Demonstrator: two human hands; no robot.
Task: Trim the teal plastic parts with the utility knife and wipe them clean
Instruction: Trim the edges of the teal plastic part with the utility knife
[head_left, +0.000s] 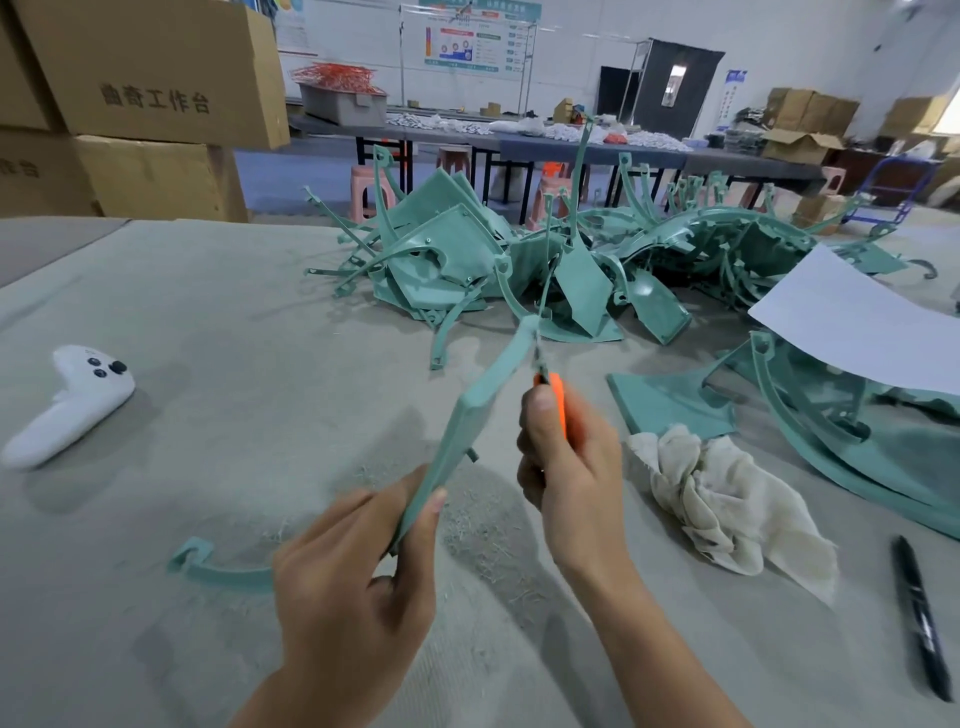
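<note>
My left hand (358, 561) is gripping the lower end of a teal plastic part (467, 421), holding it tilted up above the table (234, 395). My right hand (571, 467) is wrapping around the orange utility knife (555, 397), its blade touching the part's upper edge, with a crumpled rag (722, 499) lying just beside.

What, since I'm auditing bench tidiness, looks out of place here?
A white handheld controller lies on the table at left, unrelated to trimming. Teal shavings litter the surface near the front.
</note>
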